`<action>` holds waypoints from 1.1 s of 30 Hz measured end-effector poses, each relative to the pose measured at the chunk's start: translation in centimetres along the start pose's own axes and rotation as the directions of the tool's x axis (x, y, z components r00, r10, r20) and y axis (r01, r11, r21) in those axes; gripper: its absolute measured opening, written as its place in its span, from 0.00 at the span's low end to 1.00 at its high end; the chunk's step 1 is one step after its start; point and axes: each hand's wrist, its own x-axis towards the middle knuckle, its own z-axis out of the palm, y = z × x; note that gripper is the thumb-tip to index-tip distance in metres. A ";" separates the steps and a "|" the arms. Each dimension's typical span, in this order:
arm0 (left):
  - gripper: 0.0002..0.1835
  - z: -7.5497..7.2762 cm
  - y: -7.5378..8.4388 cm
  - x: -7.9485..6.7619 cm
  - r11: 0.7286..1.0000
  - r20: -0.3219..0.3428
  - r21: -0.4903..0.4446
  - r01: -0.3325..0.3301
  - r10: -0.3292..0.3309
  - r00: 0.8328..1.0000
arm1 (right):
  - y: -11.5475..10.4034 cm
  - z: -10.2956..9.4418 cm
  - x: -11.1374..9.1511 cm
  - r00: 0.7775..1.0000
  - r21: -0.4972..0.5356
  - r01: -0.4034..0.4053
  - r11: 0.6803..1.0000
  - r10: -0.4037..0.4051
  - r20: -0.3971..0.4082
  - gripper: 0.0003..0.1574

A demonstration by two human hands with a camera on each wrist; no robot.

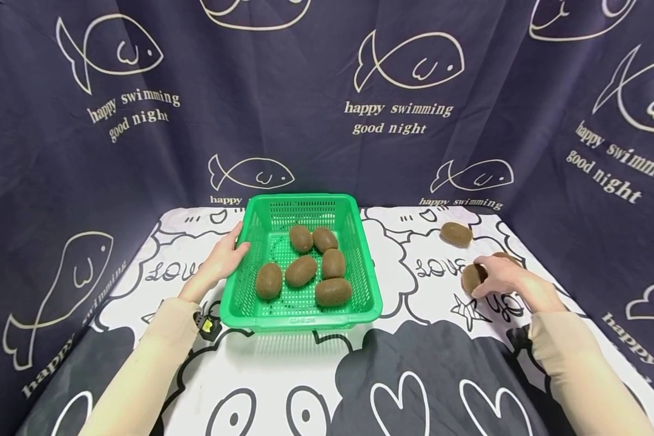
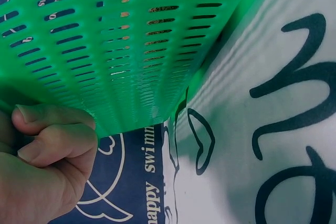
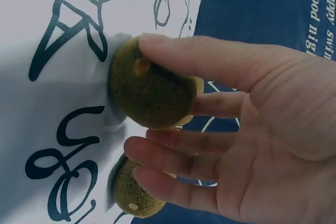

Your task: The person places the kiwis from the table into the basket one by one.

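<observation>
Currently, a kiwi (image 1: pixel 472 280) is pinched in the right grip (image 1: pixel 507 277), right of the basket (image 1: pixel 300 321), which is held by the left grip (image 1: pixel 222 260); the patterned surface (image 1: pixel 272 369) is backed by dark curtain (image 1: pixel 305 97).

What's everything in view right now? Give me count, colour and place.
Basket: one, green, on the tablecloth.
Basket kiwis: six, brown, inside it.
Held kiwi: one, brown, at right.
Loose kiwis: two, brown, on the tablecloth's right side, one partly hidden.
Tablecloth: one, white and dark grey with black drawings, under the basket.
Curtain: dark blue with pale fish, behind and at both sides; count unclear.
Small item: one, black and yellow, left of the basket; unclear what.
Sleeves: two, beige, one per arm.
Left grip: one, at the basket's left rim.
Right grip: one, on the held kiwi.
</observation>
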 end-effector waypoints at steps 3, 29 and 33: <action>0.36 0.0 -0.1 0.0 1.000 0.000 -0.001 -0.001 0.001 1.000 | -0.1 0.1 0.2 1.000 -0.007 0.007 1.000 -0.007 -0.017 0.52; 0.36 0.0 0.1 -0.1 1.000 -0.009 -0.016 -0.008 0.008 1.000 | -4.1 -1.1 2.2 0.916 0.092 0.124 0.988 -0.078 -0.392 0.50; 0.36 0.0 0.2 -0.2 1.000 -0.012 -0.012 -0.012 0.012 1.000 | -5.0 -1.7 2.2 0.852 0.103 0.172 0.980 -0.095 -0.515 0.49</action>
